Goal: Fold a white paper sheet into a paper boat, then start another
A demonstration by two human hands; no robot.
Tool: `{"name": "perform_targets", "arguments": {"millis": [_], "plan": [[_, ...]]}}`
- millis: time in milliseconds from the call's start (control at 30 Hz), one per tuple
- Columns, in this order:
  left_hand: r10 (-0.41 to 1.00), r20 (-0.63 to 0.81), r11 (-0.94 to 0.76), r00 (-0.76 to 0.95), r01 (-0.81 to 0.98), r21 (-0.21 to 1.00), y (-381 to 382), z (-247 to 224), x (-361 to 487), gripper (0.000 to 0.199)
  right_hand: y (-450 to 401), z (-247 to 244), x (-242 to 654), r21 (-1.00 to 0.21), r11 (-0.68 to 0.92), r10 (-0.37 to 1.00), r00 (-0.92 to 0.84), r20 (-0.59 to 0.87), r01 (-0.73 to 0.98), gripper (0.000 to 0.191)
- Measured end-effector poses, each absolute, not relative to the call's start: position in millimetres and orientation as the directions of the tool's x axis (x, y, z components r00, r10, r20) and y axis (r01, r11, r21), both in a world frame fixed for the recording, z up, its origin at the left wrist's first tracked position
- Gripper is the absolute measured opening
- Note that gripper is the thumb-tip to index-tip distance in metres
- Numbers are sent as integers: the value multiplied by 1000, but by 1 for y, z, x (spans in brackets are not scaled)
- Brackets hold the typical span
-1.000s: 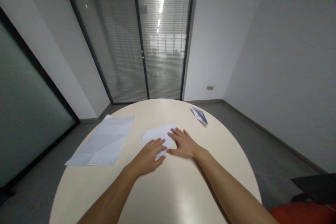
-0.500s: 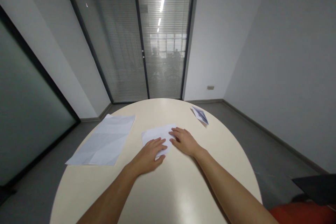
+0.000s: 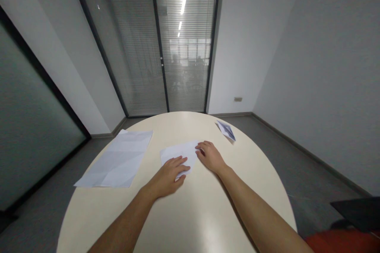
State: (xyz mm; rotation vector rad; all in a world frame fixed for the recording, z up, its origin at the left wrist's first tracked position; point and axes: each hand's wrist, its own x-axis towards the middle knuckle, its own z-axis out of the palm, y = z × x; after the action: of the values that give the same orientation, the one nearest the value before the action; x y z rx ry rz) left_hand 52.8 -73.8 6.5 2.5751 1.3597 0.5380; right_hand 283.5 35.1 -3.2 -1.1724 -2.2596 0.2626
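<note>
The left hand (image 3: 168,178) lies open on the small white sheet (image 3: 175,151) at mid-table (image 3: 178,221), while the right hand (image 3: 211,158) curls at its right edge, grip indeterminable; light, even left-finger pressure should prevent slipping or creasing.

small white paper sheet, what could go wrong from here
The left hand rests on the small white paper sheet, the right hand at its right edge; uneven pressure might skew it. The large white paper sheet reaches the edge of the round cream table; a bump could slide it off.
</note>
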Motion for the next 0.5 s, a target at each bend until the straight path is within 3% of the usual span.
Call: {"name": "perform_targets", "arguments": {"millis": [233,367,500], "plan": [[831,248,-555,498,771,311,-75,10,56,34,25,-2,280,-327,644,760,-529,378,691,39],[821,256,-569,510,766,299,-75,11,57,36,14,3,278,-330,605,797,-553,245,725,56],[810,265,-584,523,759,288,-75,11,56,36,10,6,279,-346,561,822,-555,126,752,60]]}}
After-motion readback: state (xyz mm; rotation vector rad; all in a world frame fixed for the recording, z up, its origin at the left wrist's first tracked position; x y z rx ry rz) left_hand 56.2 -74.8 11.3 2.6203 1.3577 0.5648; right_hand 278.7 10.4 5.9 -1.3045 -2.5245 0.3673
